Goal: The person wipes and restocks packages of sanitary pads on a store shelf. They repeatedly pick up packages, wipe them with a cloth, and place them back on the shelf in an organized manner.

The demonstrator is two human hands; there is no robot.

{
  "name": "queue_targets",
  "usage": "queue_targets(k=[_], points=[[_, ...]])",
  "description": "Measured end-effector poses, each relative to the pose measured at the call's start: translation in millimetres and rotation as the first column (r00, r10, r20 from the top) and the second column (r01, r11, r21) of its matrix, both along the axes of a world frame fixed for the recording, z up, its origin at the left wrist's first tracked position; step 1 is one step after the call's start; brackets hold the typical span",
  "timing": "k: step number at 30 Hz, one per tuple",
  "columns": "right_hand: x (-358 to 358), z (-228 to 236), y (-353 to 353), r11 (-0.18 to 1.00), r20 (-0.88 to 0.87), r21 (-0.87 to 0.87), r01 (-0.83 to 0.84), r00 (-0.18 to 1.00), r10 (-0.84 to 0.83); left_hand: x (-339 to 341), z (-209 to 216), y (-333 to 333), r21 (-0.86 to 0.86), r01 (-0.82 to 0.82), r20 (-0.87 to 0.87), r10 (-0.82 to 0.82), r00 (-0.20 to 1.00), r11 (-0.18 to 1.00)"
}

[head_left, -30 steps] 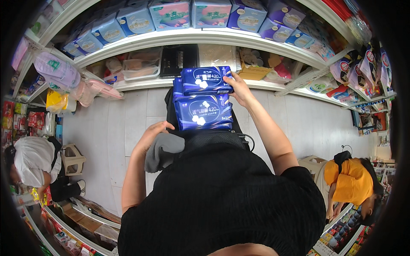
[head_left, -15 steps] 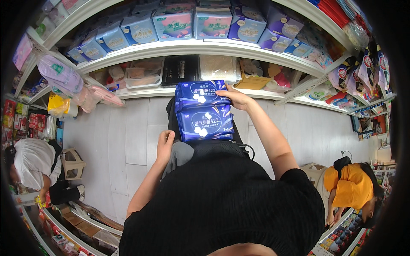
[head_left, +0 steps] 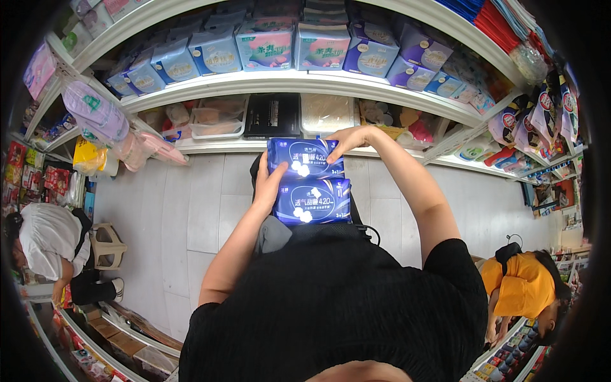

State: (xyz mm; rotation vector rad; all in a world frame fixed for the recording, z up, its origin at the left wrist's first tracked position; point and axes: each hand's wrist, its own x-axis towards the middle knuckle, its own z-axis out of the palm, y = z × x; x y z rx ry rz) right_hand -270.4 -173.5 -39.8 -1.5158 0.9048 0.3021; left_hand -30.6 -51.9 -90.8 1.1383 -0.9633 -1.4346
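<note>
Two dark blue packs of sanitary pads lie on my lap, one behind the other. The farther pack is between my hands. My left hand grips its left side, thumb on the top face. At its right side is my right hand, with the thumb over the front and the other fingers partly hidden behind. The nearer pack rests against my black clothing, with neither hand gripping it. A grey cloth-like thing lies beside my left forearm.
Ahead, a white shelf carries rows of blue, pink and purple packs. Below stand a clear plastic bin and a black box. A person in white crouches at left near a stool; another in orange bends at right.
My left hand has come up from beside my lap onto the farther pack's left side. My right hand stays on that pack. The view has shifted slightly, with both packs appearing lower.
</note>
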Motion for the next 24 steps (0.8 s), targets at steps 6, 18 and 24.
queue_targets(k=[6,18,24], points=[[27.3,-6.0,-16.2,0.979,0.032,0.055,-0.195,0.981,0.193,-3.5,-13.6,5.6,-0.216,-0.053,0.072,0.070,0.995,0.975],[30.7,63.1,-18.8,0.885,-0.060,-0.445,-0.136,0.991,0.122,8.4,-33.0,15.9,-0.189,0.024,0.023,-0.020,1.000,0.982],[17.1,219.2,13.0,0.539,0.067,-0.842,0.033,0.997,0.044,18.8,-33.1,12.1,-0.138,0.314,0.126,-0.298,0.946,0.939]])
